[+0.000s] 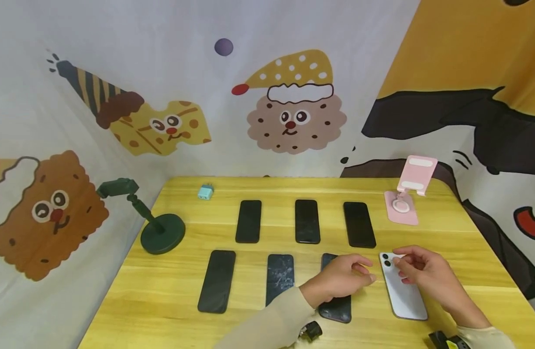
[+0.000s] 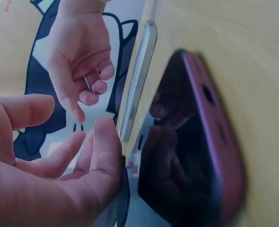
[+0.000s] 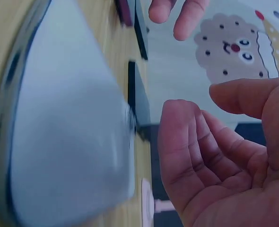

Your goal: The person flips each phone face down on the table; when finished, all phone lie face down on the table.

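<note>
Phone with a white back [image 1: 402, 295] lies lens side up on the wooden tabletop [image 1: 145, 310], closer to the right edge than any other in the front row, its two lenses at the corner that points to the back edge. Over its upper part hangs the right hand [image 1: 429, 274], fingers loosely bent and close together, the thumb apart from them with a clear gap between. Just left of it, a dark phone with a purplish side [image 1: 337, 310] lies screen up beneath the left hand [image 1: 339, 278], which is raised off the glass; its fingers curve inward, somewhat parted, with the thumb standing away, and their reflection shows in the screen. Further toward the left edge, the front row goes on with a smudged phone [image 1: 280, 276], partly behind a pale sleeve [image 1: 267, 320], and a plain black phone [image 1: 217, 281]. Behind these, three black phones [image 1: 307, 221] lie spaced out in a row between the front row and the back edge. A light blue charger plug [image 1: 205, 192] sits near the back left corner, a dark green stand [image 1: 162, 234] rests its round base by the left edge, and a pink stand [image 1: 408, 213] is upright near the back right corner. Past the back edge hangs a cloth [image 1: 197, 29] printed with cartoon biscuits in party hats.
</note>
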